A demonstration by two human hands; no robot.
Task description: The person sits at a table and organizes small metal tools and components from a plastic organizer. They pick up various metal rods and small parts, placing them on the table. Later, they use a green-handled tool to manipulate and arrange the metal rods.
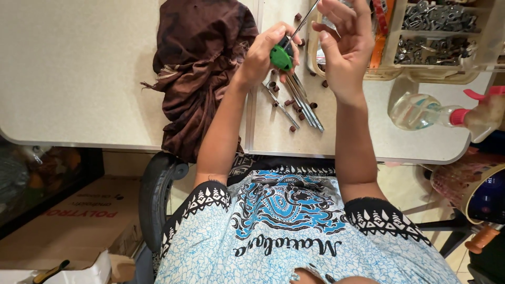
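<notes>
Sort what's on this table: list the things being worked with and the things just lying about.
In use:
left hand gripping the green-handled tool
right hand at the tool's thin metal rod
metal rods and small brown sleeves on the table

Lying about:
brown cloth
tray of metal parts
clear spray bottle
cardboard box

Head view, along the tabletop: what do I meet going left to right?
Brown cloth → left hand gripping a green-handled tool → right hand → tray of metal parts → clear bottle with a pink cap.
</notes>
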